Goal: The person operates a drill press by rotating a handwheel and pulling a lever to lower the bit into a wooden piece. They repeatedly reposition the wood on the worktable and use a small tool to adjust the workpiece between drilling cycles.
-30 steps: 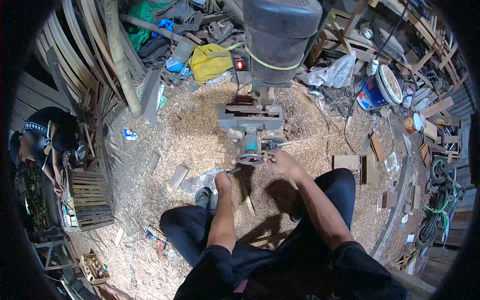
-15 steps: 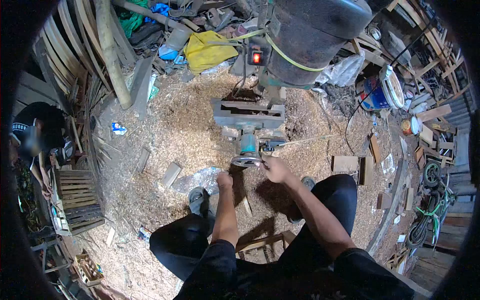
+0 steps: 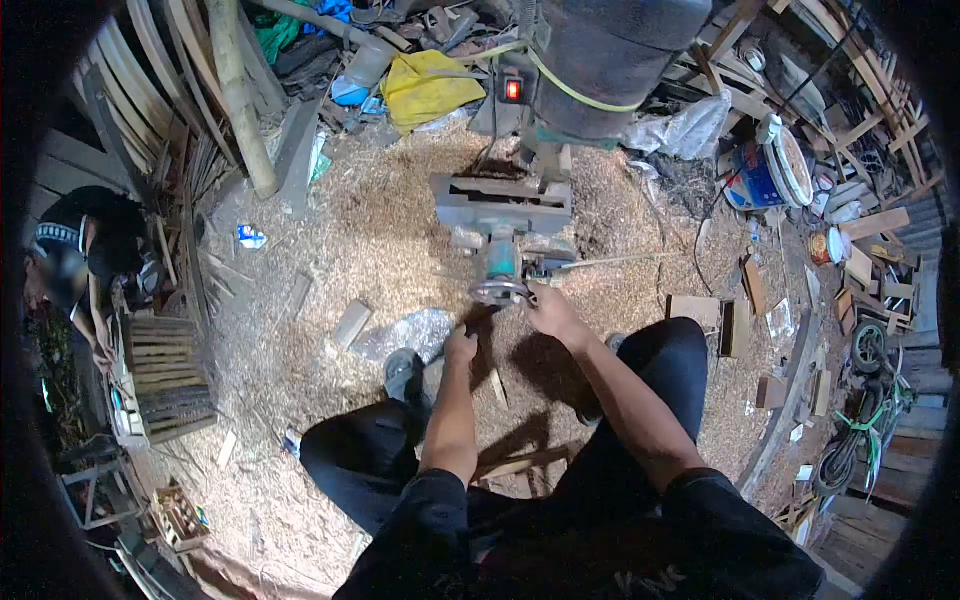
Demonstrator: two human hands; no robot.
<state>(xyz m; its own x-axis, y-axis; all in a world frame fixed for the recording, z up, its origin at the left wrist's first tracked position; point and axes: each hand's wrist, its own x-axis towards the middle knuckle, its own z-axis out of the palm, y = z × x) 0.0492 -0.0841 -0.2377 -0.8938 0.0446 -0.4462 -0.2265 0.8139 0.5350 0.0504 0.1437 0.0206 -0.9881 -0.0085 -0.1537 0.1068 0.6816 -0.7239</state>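
Note:
My right hand (image 3: 552,312) is closed on the right side of the rim of a metal handwheel (image 3: 492,293). The wheel sits at the near end of a teal shaft housing (image 3: 502,260) below a grey machine table with a slot (image 3: 505,208). Lower and to the left, my left hand (image 3: 461,345) is closed just short of the wheel. Whatever its fingers hold, if anything, is hidden. Above the table hangs a large dark machine body (image 3: 610,70) with a lit red switch (image 3: 513,90) on its left.
Wood shavings (image 3: 370,250) cover the floor, with a wood block (image 3: 352,323) at left. Another person (image 3: 85,240) bends over a slatted wooden crate (image 3: 165,365). Paint buckets (image 3: 760,175), offcuts and a small green bike (image 3: 868,420) stand at right. A cable (image 3: 695,265) crosses the floor.
The view has shifted slightly, so the machine sits a little lower. My right hand stays on the wheel rim, and my left hand remains closed near it.

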